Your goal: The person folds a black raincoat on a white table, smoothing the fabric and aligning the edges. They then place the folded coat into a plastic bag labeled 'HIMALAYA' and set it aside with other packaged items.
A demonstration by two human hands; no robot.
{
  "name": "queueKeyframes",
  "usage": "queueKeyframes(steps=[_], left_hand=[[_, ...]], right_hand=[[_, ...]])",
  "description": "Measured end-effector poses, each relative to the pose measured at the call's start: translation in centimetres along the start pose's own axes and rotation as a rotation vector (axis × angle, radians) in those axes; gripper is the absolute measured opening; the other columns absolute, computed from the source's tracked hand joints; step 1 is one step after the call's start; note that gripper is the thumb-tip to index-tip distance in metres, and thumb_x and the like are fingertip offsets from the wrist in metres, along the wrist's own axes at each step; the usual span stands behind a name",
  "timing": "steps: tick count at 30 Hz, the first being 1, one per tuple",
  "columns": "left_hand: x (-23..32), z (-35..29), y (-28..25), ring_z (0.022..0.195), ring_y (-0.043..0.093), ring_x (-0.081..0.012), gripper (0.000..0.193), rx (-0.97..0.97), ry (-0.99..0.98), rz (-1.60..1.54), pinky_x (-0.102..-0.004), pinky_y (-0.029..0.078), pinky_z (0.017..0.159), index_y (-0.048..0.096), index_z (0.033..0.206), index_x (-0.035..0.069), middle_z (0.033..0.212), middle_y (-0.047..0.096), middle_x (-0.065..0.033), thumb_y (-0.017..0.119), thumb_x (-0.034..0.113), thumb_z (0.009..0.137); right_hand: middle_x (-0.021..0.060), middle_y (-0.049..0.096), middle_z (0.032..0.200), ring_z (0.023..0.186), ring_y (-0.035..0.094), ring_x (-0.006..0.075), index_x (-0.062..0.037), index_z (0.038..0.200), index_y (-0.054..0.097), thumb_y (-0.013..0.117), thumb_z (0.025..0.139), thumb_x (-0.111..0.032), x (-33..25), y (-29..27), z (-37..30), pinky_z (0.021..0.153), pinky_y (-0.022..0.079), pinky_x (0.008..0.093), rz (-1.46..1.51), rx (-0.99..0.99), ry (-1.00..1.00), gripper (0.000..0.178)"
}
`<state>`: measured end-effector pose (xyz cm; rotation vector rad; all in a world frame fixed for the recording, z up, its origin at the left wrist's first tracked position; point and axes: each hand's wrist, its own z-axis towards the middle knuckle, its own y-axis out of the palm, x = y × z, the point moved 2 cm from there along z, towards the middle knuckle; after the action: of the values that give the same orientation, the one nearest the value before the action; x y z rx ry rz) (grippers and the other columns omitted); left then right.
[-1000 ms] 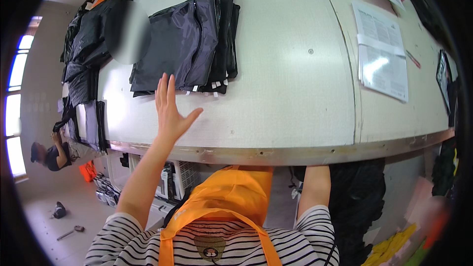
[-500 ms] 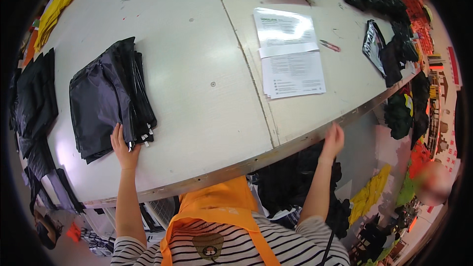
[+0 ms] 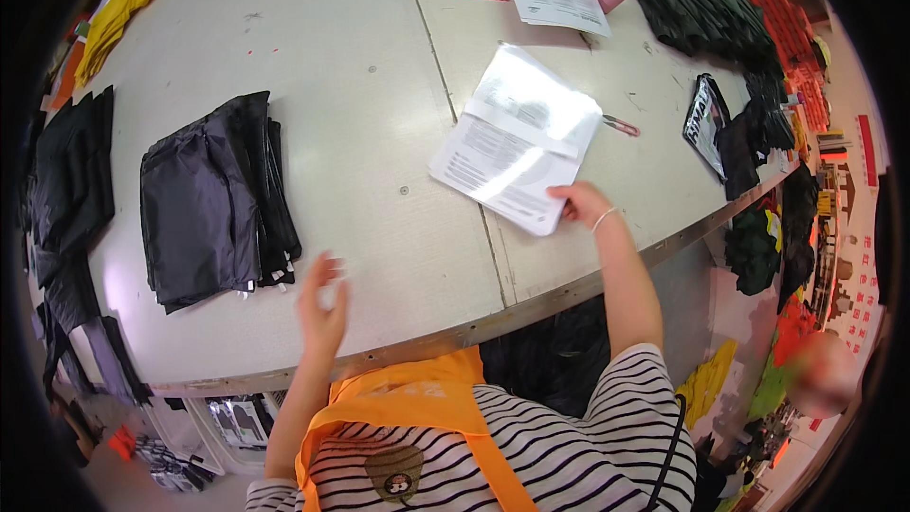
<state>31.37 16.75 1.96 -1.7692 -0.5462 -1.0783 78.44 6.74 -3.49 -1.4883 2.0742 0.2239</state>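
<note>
Head view: a wide pale grey worktable (image 3: 379,66) with a curved front edge fills the picture, with dark garments heaped along its far right side. The right hand (image 3: 580,204) grips the near corner of a stack of white printed paper sheets (image 3: 517,137), fingers closed on it. The stack's long axis runs from that hand up and away to the left, so the right hand is the nearer one. The left hand (image 3: 322,308) hovers open and blurred, holding nothing, just right of a pile of folded black fabric pieces (image 3: 213,204). Half a second earlier the left hand touched that pile and the right hand was at the table's edge.
</note>
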Motion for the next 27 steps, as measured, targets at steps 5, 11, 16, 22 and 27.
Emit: queueKeyframes(steps=[5, 11, 16, 22, 27], left_hand=[[1.8, 4.1, 7.6, 0.107, 0.057, -0.0179, 0.049, -0.311, -0.722, -0.714, -0.0342, 0.047, 0.089, 0.04, 0.134, 0.002, 0.115, 0.059, -0.0123, 0.051, 0.028, 0.094], [-3.1, 9.0, 6.8, 0.102, 0.059, -0.0216, 0.044, -0.208, -0.465, -0.53, -0.0364, 0.053, 0.08, 0.041, 0.131, -0.001, 0.112, 0.059, -0.0126, 0.053, 0.014, 0.091], [-3.9, 10.0, 4.3, 0.097, 0.06, -0.0194, 0.035, -0.139, -0.432, -0.498, -0.0321, 0.049, 0.081, 0.048, 0.122, -0.004, 0.109, 0.061, -0.0129, 0.054, 0.007, 0.089], [-4.1, 10.3, 1.9, 0.093, 0.062, -0.0191, 0.034, -0.075, -0.52, -0.499, -0.0338, 0.052, 0.075, 0.051, 0.121, -0.001, 0.106, 0.062, -0.0117, 0.055, 0.008, 0.088], [-2.7, 12.0, 0.3, 0.086, 0.063, -0.0226, 0.044, -0.08, -0.54, -0.377, -0.0373, 0.054, 0.075, 0.05, 0.122, -0.003, 0.108, 0.061, -0.0137, 0.063, 0.021, 0.087]], right_hand=[[0.0009, 0.05, 0.061, 0.041, 0.035, 0.0083, -0.0045, 0.086, 0.057, 0.067, 0.086, -0.026, 3.9, 18.3, -6.6, 0.036, 0.026, 0.0249, 0.631, -0.02, -0.051, 0.024], [0.0067, 0.06, 0.065, 0.048, 0.052, 0.013, -0.0032, 0.089, 0.061, 0.057, 0.092, -0.03, 2.9, 26.3, -12.8, 0.044, 0.041, 0.0239, 0.496, -0.512, 0.163, 0.028], [0.0058, 0.061, 0.07, 0.06, 0.056, 0.0117, -0.0014, 0.086, 0.063, 0.064, 0.086, -0.016, 4.9, 13.9, -8.4, 0.055, 0.046, 0.0256, 0.197, 0.471, -0.632, 0.015], [0.01, 0.065, 0.074, 0.064, 0.06, 0.0166, 0.0022, 0.078, 0.062, 0.078, 0.073, -0.023, 4.6, 12.6, -6.4, 0.063, 0.049, 0.0296, -0.17, 0.519, -0.362, 0.03], [0.006, 0.063, 0.069, 0.055, 0.056, 0.0095, 0.0013, 0.075, 0.061, 0.075, 0.077, -0.017, 4.9, 13.4, -5.1, 0.051, 0.047, 0.0233, 0.033, 0.362, -0.353, 0.023]])
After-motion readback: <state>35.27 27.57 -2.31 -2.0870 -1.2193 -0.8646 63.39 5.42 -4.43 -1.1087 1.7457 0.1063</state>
